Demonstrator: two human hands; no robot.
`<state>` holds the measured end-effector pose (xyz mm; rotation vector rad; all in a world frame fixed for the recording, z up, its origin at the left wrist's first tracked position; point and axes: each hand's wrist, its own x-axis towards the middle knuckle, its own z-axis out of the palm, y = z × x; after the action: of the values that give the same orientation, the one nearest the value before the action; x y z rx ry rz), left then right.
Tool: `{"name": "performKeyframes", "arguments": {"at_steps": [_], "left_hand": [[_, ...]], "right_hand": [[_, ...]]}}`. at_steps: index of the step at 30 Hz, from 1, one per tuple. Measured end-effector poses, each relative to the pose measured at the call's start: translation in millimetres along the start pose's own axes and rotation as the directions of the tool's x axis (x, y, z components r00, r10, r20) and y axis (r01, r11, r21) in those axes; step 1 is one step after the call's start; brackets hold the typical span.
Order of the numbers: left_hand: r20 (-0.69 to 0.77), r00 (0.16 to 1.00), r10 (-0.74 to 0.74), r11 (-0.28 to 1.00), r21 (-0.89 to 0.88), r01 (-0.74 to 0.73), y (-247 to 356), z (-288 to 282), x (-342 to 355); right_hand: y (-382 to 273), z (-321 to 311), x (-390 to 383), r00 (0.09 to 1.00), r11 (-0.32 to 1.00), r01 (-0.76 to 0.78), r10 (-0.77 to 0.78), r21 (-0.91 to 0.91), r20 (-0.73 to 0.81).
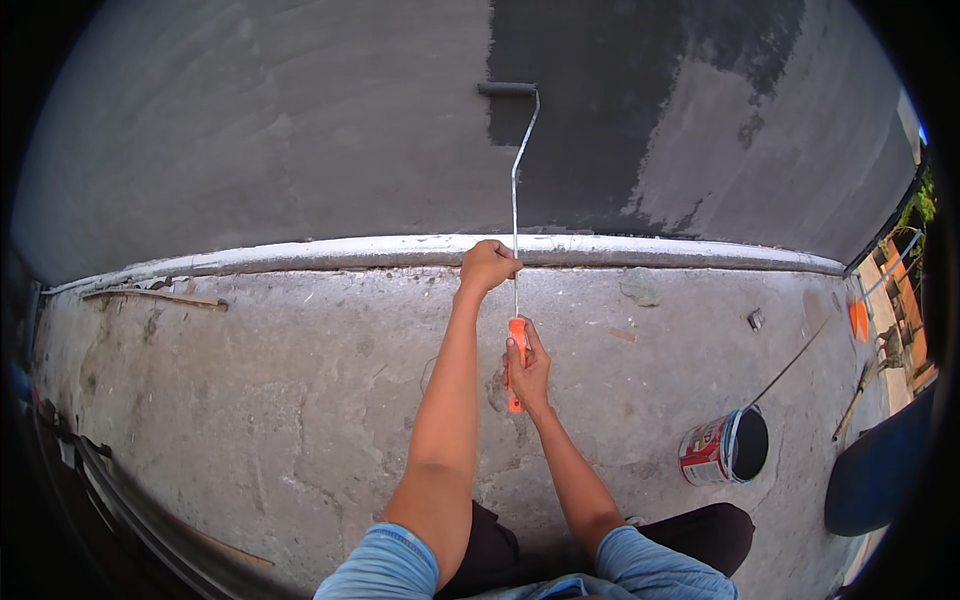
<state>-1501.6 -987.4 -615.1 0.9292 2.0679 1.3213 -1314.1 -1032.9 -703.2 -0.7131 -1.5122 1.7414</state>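
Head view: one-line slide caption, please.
Left hand on rod, right hand on handle, roller at edge of dark wall patch.

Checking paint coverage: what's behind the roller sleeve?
Around the roller sleeve shows the wall: a dark patch above, below and right, lighter grey at its left end. Covered, so not visible: the strip directly behind.

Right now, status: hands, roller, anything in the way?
Left hand on the rod, right hand around the orange handle. Roller at the wall, over the dark patch's left edge. Bucket off right, clear of the roller.
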Motion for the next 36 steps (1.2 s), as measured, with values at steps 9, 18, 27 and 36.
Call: {"name": "performKeyframes", "arguments": {"at_steps": [9,18,27,36], "left_hand": [[0.21,0.941,-0.264,0.957,0.175,0.23,-81,27,-4],[0.224,0.924,-0.309,0.919,0.322,0.23,-111,46,-11],[0.229,0.962,-0.15,0.98,-0.096,0.176,-36,10,0],[0.297,0.916,-0.268,0.958,-0.019,0.286,-89,32,-1]], "right_hand": [[54,-5,-53,0.992,0.992,-0.127,0.127,-0.007,-0.027],[72,-10,-68,0.974,0.975,-0.222,0.222,-0.012,-0.043],[35,-7,-22,1.0,1.0,-0.017,0.017,0.002,-0.022],[63,-14,-46,0.995,0.994,-0.089,0.087,-0.062,-0.043]]}}
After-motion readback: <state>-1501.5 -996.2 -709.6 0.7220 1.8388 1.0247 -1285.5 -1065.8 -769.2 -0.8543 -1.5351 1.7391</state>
